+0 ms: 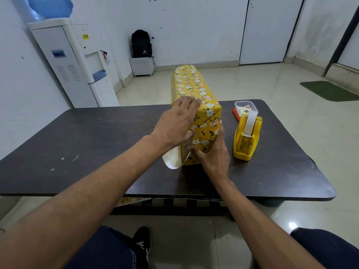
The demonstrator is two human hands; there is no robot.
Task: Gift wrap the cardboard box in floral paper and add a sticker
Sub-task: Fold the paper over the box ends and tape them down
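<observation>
The floral paper point(194, 84) on the wrapped box point(206, 121) is mustard yellow, printed with white and pink blossoms and green leaves. Left of the box, its loose flap point(172, 158) is shown plain white. Right of it, a yellow tape dispenser point(245, 140) with white tape point(249, 123) is seen. The table point(87, 136) beneath is dark brown.

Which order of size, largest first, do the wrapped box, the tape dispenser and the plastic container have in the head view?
1. floral-wrapped box
2. yellow tape dispenser
3. clear plastic container, though it sits farther away and partly hidden, so unsure.
</observation>
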